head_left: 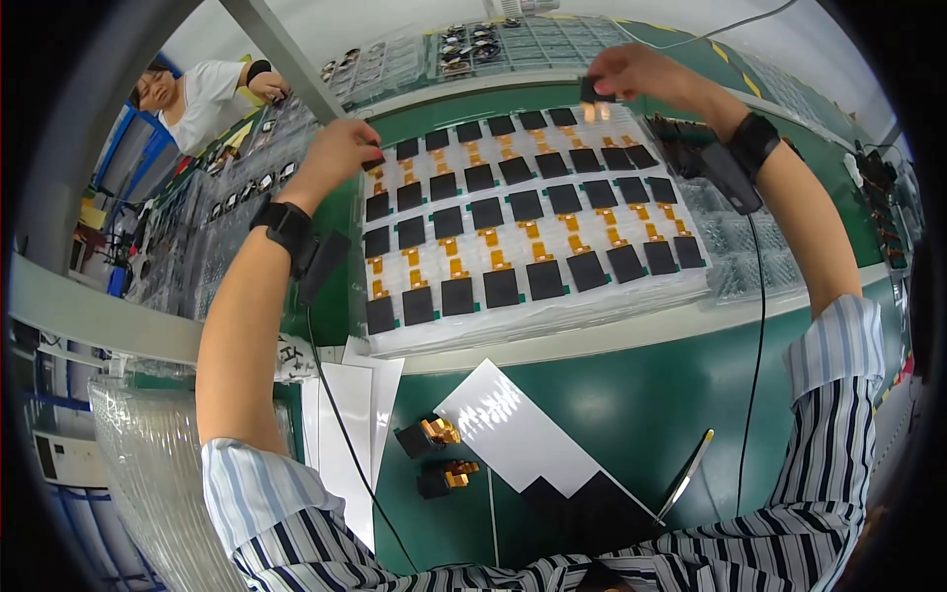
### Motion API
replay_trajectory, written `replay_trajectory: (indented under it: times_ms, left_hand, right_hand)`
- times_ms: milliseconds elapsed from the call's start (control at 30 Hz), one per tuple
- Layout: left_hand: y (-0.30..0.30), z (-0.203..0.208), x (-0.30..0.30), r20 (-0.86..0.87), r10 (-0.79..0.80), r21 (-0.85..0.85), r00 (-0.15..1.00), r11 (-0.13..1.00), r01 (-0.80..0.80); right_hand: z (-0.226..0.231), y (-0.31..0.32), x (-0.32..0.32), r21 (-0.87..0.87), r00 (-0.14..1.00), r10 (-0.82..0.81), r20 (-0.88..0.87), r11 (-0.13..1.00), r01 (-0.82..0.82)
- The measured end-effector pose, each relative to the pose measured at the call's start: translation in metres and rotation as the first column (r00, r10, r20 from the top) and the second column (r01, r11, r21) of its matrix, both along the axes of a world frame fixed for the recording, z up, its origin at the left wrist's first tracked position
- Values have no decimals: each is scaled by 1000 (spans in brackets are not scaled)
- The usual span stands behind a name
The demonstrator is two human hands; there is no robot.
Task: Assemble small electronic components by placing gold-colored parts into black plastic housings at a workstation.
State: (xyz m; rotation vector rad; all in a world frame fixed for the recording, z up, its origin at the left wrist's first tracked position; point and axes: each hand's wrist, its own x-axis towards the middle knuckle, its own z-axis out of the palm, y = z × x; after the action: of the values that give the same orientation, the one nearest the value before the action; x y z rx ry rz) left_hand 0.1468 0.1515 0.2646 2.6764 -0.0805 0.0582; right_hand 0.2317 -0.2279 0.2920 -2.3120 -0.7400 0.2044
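A clear plastic tray [533, 308] lies ahead of me, holding rows of black square modules [501, 287] with orange flex cables. At its far left corner, my left hand [340, 156] pinches a black square module [373, 159], partly hidden by the fingers. Beyond the tray's far right part, my right hand [639, 75] holds up another black square module [596, 91] between thumb and fingers, its orange flex cable hanging down. Two loose black modules [422, 439] with folded orange flex cables rest on the green mat nearer me.
Tweezers [686, 476] and a white card [528, 424] over black sheets lie on the green mat [631, 395]. More clear trays [745, 261] stand at right. A grey post [281, 59] rises at left, near another person [202, 104]. Cables [755, 365] run from both wrist devices.
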Motion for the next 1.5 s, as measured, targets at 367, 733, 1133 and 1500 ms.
replay_trajectory:
  times_ms: [367, 733, 1133, 1500]
  left_hand:
    - [-30, -11, 22, -32, -38, 98, 999, 994, 41]
    - [-45, 11, 21, -41, -53, -237, 998, 971, 41]
    - [-79, -11, 38, 28, -129, 191, 991, 974, 121]
    - [-65, -6, 30, -6, -69, -144, 998, 987, 67]
  right_hand:
    - [-23, 43, 3, -199, 994, 81, -72, 975, -94]
    - [-20, 71, 0, -195, 985, 134, -109, 969, -153]
    - [-24, 114, 10, -272, 976, 210, -51, 938, -216]
    - [-23, 143, -4, -225, 966, 234, -114, 941, -254]
